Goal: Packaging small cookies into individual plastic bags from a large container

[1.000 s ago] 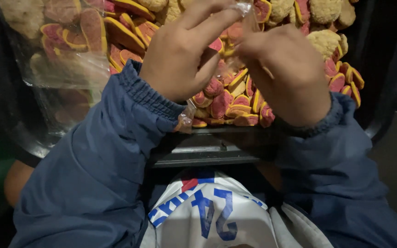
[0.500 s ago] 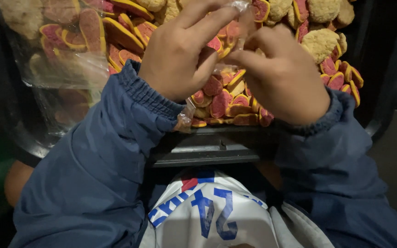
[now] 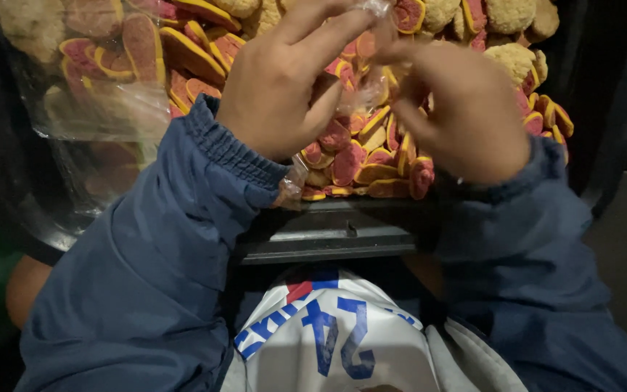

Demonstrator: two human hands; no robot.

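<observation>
Pinching clear bag [image 3: 363, 91] neck: left hand [image 3: 284, 87], right hand [image 3: 466, 109] fingers touching; cookie heap crowds behind.

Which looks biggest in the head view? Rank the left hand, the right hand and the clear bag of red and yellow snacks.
1. Clear bag of snacks, spreading beyond both hands.
2. Left hand and right hand: alike, so unranked; both pinch the bag's top.

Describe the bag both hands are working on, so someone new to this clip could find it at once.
Start at the heap of pink-and-yellow snacks filling the top of the view, above the dark metal ledge. At its centre sits a small clear plastic bag packed with those pieces, its neck pinched between the left hand and right hand. Unlike the larger bag on the left, it is gripped by both hands.
</observation>
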